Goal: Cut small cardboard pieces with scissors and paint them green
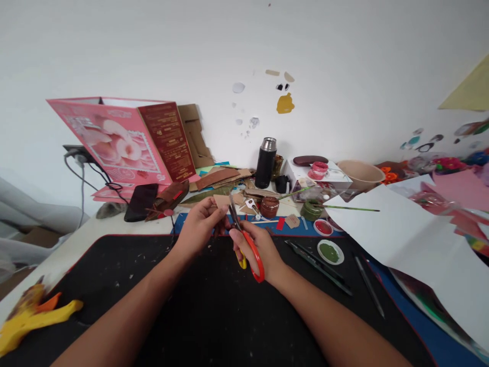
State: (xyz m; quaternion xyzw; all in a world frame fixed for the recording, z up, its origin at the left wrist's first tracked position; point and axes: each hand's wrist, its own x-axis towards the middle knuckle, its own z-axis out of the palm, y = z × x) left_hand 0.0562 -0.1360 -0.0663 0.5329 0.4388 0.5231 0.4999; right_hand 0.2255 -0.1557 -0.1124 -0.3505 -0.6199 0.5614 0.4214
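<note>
My left hand (201,224) pinches a small piece of brown cardboard (222,201) between thumb and fingers, held up above the back of the black mat (214,316). In my right hand (263,250) is a pair of scissors (258,255) with red and yellow handles, my fingers through the loops. The blades point up and away from me, right beside the cardboard piece. Whether they touch its edge I cannot tell. The fingers of both hands are partly hidden behind the thumbs and the things they hold.
Jars of brown paint (269,208) and green paint (311,210) stand behind the mat, near a black thermos (266,163). A green paint lid (330,253) and dark pens (321,267) lie to the right. A yellow glue gun (42,318) rests at left. White paper (401,239) covers the right side.
</note>
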